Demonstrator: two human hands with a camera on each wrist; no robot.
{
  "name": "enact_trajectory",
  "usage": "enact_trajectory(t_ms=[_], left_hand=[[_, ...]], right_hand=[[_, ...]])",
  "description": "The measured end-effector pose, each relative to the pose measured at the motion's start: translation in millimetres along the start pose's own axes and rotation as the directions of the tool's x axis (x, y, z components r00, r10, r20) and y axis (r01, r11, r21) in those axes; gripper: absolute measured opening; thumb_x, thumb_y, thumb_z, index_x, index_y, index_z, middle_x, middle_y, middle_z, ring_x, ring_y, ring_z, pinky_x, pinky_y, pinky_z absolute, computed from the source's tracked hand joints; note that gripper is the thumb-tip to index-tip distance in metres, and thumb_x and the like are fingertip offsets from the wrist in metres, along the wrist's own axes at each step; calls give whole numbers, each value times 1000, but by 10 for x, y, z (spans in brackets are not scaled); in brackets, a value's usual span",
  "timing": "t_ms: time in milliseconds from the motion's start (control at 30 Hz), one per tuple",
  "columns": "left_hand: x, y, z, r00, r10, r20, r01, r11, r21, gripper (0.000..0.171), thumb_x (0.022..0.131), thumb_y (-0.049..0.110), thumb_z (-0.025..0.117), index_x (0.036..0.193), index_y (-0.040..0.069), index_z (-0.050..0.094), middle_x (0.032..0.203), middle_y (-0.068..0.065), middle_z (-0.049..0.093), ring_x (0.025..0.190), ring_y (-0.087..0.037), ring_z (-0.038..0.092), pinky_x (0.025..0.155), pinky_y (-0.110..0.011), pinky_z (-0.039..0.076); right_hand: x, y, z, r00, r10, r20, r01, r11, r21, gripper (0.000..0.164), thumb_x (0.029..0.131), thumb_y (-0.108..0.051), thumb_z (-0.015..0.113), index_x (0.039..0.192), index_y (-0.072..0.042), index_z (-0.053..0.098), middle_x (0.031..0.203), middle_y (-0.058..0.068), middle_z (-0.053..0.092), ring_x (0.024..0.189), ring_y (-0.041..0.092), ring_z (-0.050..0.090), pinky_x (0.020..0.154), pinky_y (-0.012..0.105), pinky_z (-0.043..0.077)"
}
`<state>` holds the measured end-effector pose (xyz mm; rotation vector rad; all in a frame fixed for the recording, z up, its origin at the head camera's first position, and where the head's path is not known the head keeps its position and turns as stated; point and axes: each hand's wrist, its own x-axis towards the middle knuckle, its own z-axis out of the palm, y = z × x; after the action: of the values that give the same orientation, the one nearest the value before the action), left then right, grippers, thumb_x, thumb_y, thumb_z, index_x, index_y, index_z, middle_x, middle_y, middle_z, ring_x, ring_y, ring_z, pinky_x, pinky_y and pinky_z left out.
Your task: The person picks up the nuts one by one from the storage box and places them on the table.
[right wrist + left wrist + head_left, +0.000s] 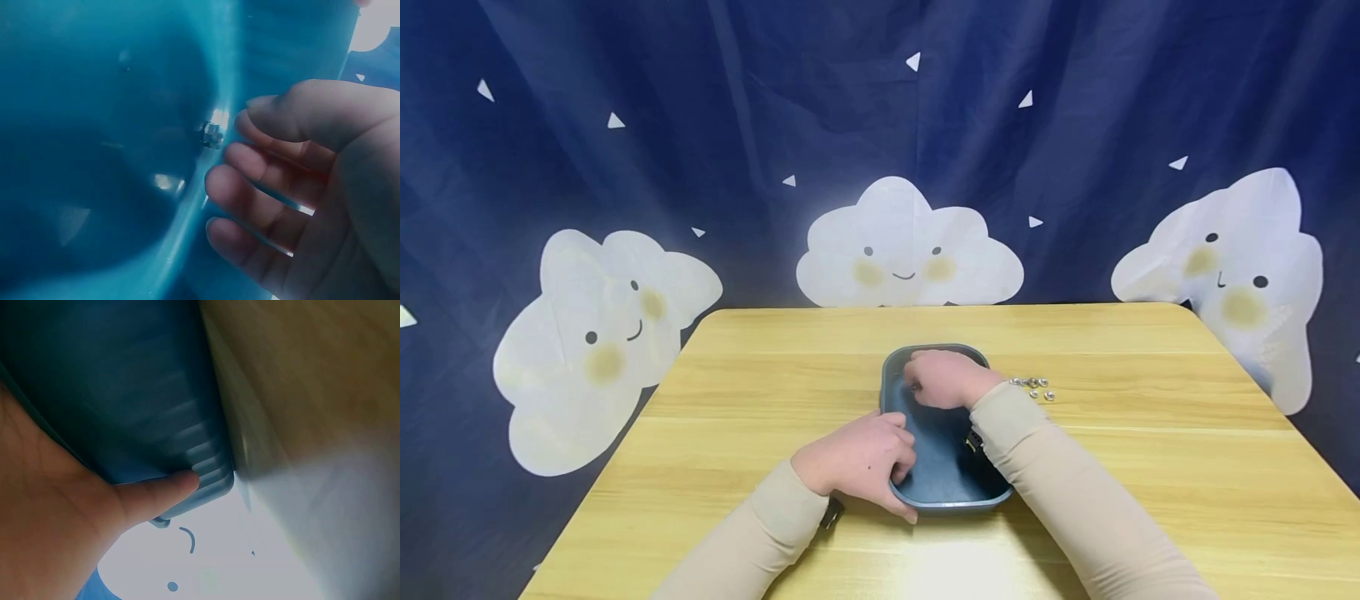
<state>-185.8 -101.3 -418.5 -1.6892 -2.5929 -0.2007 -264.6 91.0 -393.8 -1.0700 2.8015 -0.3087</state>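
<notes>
We seem to be in a staged recording corner, not a lived-in room. A navy curtain printed with smiling clouds hangs behind our bare wooden table.

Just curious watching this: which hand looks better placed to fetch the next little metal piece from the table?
Probably the right hand: it is inside the blue tray, beside the metal pieces on the table. The left hand grips the tray's near left rim.

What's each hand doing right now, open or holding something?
Left hand: grips the near-left rim of the blue tray.
Right hand: inside the tray, fingers loosely curled beside a small metal nut, holding nothing.
</notes>
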Motion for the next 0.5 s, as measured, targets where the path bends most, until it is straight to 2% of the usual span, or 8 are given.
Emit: enact_trajectory(t_ms=[333, 500], left_hand=[[-3, -5, 15, 1000, 2, 1, -2, 1000, -3, 55, 66, 73, 79, 57, 29, 47, 66, 22, 39, 75, -5, 35, 66, -21, 31], [-2, -9, 20, 1000, 2, 1, -2, 1000, 2, 55, 67, 73, 79, 57, 30, 47, 66, 22, 39, 75, -5, 35, 66, -21, 31]], right_hand=[[36, -2, 59, 999, -8, 43, 9, 999, -38, 23, 89, -3, 64, 108, -11, 75, 99, 1, 65, 86, 16, 61, 83, 36, 53], [45, 6, 74, 998, 0, 57, 3, 998, -60, 20, 88, -2, 64, 100, -14, 74, 88, -3, 61, 76, 15, 56, 75, 33, 50]])
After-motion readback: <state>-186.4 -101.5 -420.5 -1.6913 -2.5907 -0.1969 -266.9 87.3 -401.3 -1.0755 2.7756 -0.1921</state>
